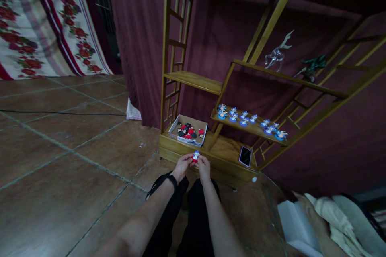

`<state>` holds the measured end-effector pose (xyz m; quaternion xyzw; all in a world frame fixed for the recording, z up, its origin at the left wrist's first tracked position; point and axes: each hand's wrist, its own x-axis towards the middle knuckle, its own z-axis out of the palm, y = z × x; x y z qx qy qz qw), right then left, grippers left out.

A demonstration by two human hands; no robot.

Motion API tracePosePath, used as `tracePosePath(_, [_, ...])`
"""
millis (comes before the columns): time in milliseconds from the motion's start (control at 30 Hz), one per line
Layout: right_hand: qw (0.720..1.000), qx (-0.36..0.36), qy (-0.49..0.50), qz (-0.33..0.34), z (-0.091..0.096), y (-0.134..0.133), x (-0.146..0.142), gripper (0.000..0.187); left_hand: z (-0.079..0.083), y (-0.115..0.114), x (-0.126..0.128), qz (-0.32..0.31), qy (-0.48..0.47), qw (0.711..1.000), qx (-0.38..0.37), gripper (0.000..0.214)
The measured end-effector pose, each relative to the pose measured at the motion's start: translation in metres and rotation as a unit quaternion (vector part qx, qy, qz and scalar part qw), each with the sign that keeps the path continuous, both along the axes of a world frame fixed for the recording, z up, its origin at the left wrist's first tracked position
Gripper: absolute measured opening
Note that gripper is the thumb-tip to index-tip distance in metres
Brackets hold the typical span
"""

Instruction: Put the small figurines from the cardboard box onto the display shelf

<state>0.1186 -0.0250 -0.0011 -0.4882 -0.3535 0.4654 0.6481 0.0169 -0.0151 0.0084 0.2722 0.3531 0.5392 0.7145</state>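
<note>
A small figurine (pixel 196 156) with a blue-and-white top and a red base is held upright between my two hands, in front of the wooden shelf unit. My left hand (pixel 182 165) pinches its left side, and my right hand (pixel 203 166) grips its right side. Just beyond the hands, a shallow white cardboard box (pixel 197 143) sits on the low shelf with several red and black figurines (pixel 189 131) lying jumbled inside. To the right, several blue-and-white figurines (pixel 244 121) stand in two rows on a raised shelf (pixel 233 125).
A phone (pixel 245 156) lies on the low shelf at right. A clear deer ornament (pixel 276 54) and a dark green ornament (pixel 313 66) stand on the upper shelf. A black cable (pixel 60 113) crosses the tiled floor at left. A white box (pixel 297 225) is at lower right.
</note>
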Motion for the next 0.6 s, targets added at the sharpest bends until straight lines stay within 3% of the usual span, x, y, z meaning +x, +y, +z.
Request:
tracePosePath(267, [0.999,-0.016,0.033,0.012,0.0037,-0.0034,0.0032,0.023,0.0019,-0.0017,0.0001,-0.001,-0.011,1.000,0.006,0.025])
tracePosePath(600, [0.994,-0.030,0.102,0.022,0.0011,-0.0013,0.0055,0.030,-0.0036,0.0012,0.0056,0.056,0.026,0.997,0.039,0.030])
